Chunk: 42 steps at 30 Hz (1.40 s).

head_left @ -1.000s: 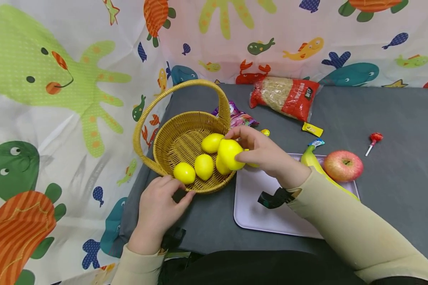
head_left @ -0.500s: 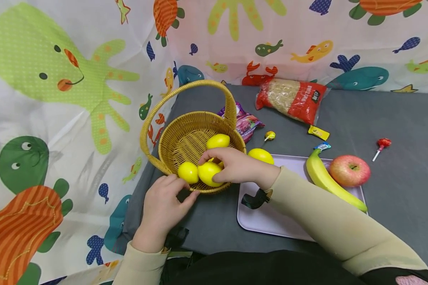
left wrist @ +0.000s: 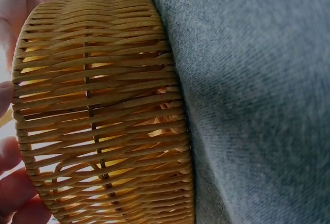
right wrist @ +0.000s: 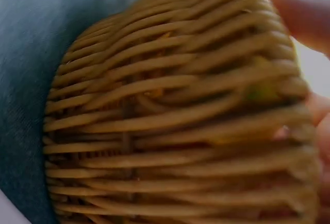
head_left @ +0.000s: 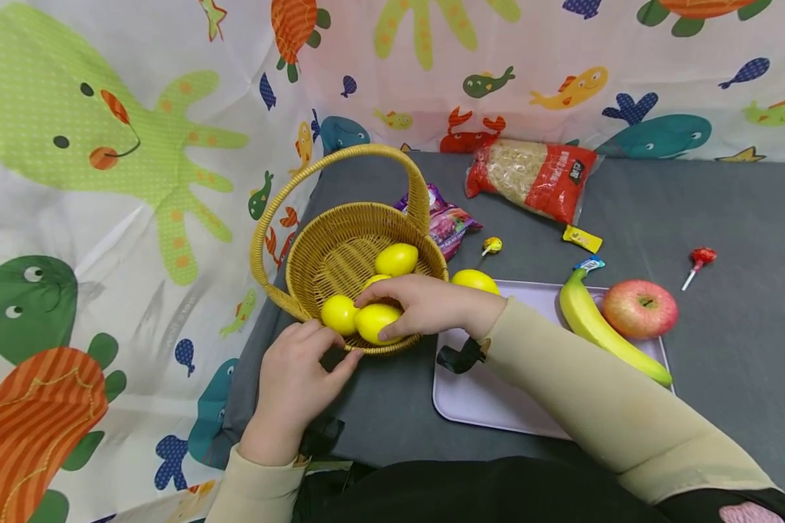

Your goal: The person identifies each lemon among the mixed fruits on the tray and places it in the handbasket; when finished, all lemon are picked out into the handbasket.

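A round wicker basket (head_left: pixel 327 240) with a tall handle stands left of centre, several yellow lemons inside it. My right hand (head_left: pixel 425 301) reaches over the near right rim and holds a lemon (head_left: pixel 377 323) between thumb and fingers, low in the basket. Beside it lie a lemon (head_left: pixel 339 314) on the left and a lemon (head_left: pixel 395 259) farther back; part of another shows behind my fingers. My left hand (head_left: pixel 301 378) grips the near rim, fingertips at the edge. In the left wrist view, fingers (left wrist: pixel 20 193) show along the rim of the basket (left wrist: pixel 103 110).
A lilac tray (head_left: pixel 484 392) bears a banana (head_left: pixel 602 327) and an apple (head_left: pixel 639 309). One lemon (head_left: pixel 475 281) lies at its back left corner. Behind are a purple packet (head_left: pixel 448 226), a yellow lollipop (head_left: pixel 491 245), a red-ended bag (head_left: pixel 533 178), a yellow sweet (head_left: pixel 582 238) and a red lollipop (head_left: pixel 702 256).
My right hand has moved left and down from above the basket's right rim into the basket with the lemon. The left hand has stayed at the rim.
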### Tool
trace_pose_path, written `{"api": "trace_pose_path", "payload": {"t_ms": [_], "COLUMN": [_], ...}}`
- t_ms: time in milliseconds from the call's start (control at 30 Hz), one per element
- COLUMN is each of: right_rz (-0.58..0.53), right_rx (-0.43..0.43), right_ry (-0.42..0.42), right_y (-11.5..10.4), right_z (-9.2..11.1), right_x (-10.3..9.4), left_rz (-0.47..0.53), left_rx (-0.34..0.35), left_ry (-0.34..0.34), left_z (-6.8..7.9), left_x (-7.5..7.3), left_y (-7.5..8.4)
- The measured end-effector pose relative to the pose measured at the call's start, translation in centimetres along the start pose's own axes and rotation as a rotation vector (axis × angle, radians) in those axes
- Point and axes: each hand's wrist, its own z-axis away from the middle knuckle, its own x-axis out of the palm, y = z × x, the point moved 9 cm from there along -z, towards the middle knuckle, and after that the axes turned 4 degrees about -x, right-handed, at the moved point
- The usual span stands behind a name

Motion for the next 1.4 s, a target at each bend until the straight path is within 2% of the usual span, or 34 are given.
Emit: {"api": "trace_pose_path", "payload": {"t_ms": [100,167,267,367,467,600,633,700,767,833,900,1000,1133,1400], "right_rz": [0.118,0.158,0.16,0.099,-0.069,-0.259,-0.271,-0.265,-0.255,-0.237,-0.217,-0.168,-0.124,-0.062], "right_rx": [0.034,0.048,0.049,0.024,-0.025,-0.083,-0.076,-0.01,0.103,0.243,0.346,0.421,0.43,0.401], "right_ry": [-0.026,-0.035,-0.012,0.044,0.175,0.467,0.542,0.663,0.719,0.706,0.641,0.539,0.487,0.485], "right_y": [-0.1,-0.1,-0.1,0.0,-0.2,-0.3,-0.1,0.8,2.3,4.1,6.0,8.5,10.3,11.2], "right_z": [-0.1,-0.2,-0.2,0.0,0.8,3.9,5.0,7.2,8.9,10.3,11.0,11.5,11.3,10.3], "right_x": [0.5,0.7,0.7,0.4,-0.8,-4.4,-5.5,-7.3,-8.5,-8.9,-8.6,-7.4,-6.0,-4.8], "left_rz": [0.0,-0.001,0.001,0.001,0.002,0.007,0.008,0.006,0.003,-0.003,-0.01,-0.016,-0.011,-0.005], "left_rx": [0.001,0.004,0.008,0.006,0.003,0.008,0.01,0.011,0.01,0.006,0.005,0.007,0.013,0.016], "left_ry": [0.005,0.009,0.009,0.006,0.004,0.008,0.01,0.012,0.012,0.013,0.014,0.017,0.02,0.026], "left_z": [-0.1,-0.1,-0.1,-0.1,0.0,0.1,0.1,0.1,0.1,0.1,0.2,0.3,0.2,0.1], "left_x": [-0.1,-0.1,-0.1,0.0,0.0,0.1,0.1,0.0,-0.1,-0.2,-0.3,-0.4,-0.3,0.0], "left_y": [0.1,0.1,0.2,0.2,0.1,0.1,0.1,0.1,0.1,0.0,0.0,-0.1,-0.1,0.0]}}
